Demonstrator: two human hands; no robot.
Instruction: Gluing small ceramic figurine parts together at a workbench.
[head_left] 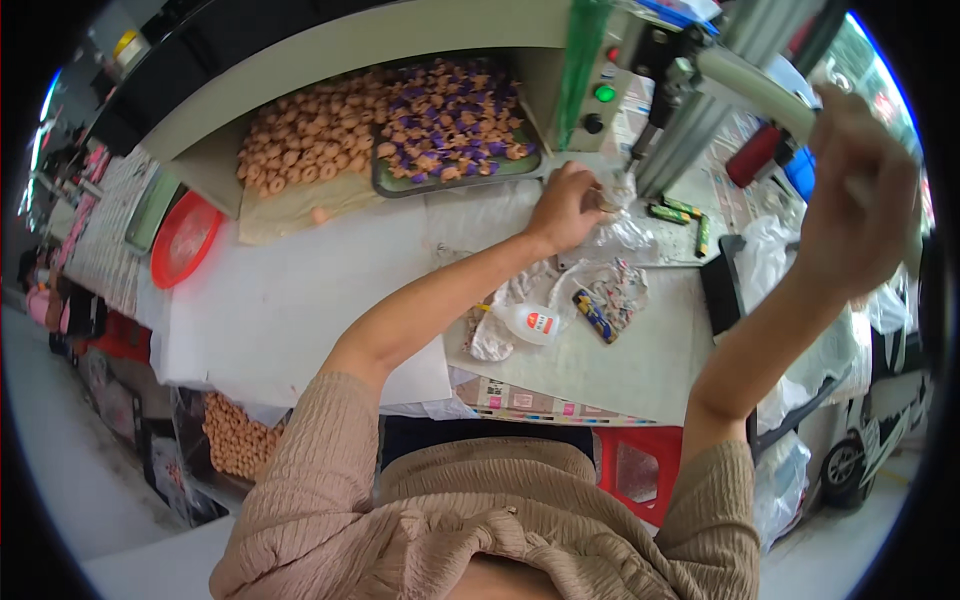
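Note:
My left hand (568,208) is at the foot of a hand press (680,120), its fingers pinched around something small that I cannot make out. Clear plastic film (622,236) lies crumpled beside those fingertips. Raised at the right, my right hand (862,195) is closed on the end of the press's pale lever handle (755,88). Several green batteries or small tubes (675,212) lie right of the press foot. Nearer to me are a white squeeze bottle (530,323) with an orange mark, a crumpled cloth (625,290) and a blue-yellow packet (597,315).
Under a shelf at the back sit many peach-coloured round pieces (310,130) and a dark tray (450,187) of peach-and-purple pieces. A red basin (187,240) stands at left. A control box with a green button (604,93) adjoins the press. Below the table is a red stool (640,465).

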